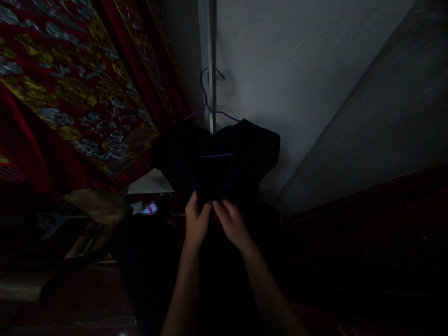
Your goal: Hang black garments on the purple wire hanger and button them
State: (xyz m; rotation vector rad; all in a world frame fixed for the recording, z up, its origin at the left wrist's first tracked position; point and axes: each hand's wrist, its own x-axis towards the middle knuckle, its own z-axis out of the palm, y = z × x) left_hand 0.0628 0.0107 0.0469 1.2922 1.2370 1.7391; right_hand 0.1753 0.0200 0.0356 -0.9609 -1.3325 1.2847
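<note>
A dark short-sleeved garment (257, 149) hangs on a thin purple wire hanger (224, 113) in front of a pale wall. Both of my hands meet at the lower end of its neck opening. My left hand (197, 218) is closed on the left front edge, thumb pointing inward. My right hand (229, 218) pinches the right front edge, its thumb close to the left one. Any button or fastener between the fingertips is too dark to make out. The lower part of the garment merges with dark shapes beneath my arms.
A red cloth (80, 93) with gold and silver embroidery hangs at the upper left. A narrow upright strip (207, 37) runs down the wall (297, 56) behind the hanger. Pale sticks or boards (24, 285) lie low on the left. The lower right is very dark.
</note>
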